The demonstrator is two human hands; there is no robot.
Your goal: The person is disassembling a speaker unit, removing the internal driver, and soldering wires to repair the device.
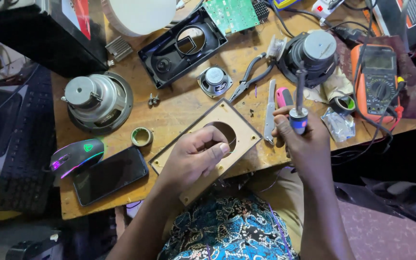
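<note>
My left hand (pixel 196 156) rests on a square wooden speaker panel (pixel 246 137) with a round hole, pinching a thin wire between thumb and fingers over the hole. My right hand (pixel 302 137) grips a soldering iron (pixel 298 103) by its blue and grey handle, held upright just right of the panel. A small round speaker (pixel 214 80) lies beyond the panel.
On the wooden bench (pixel 184 103) lie a large speaker (pixel 97 98), a second large speaker (pixel 314 53), pliers (pixel 251 77), a knife (pixel 270 113), an orange multimeter (pixel 379 79), a black speaker housing (pixel 181 45), a green circuit board (pixel 232 14), a phone (pixel 110 175), a lit mouse (pixel 77 156) and a tape roll (pixel 142 136).
</note>
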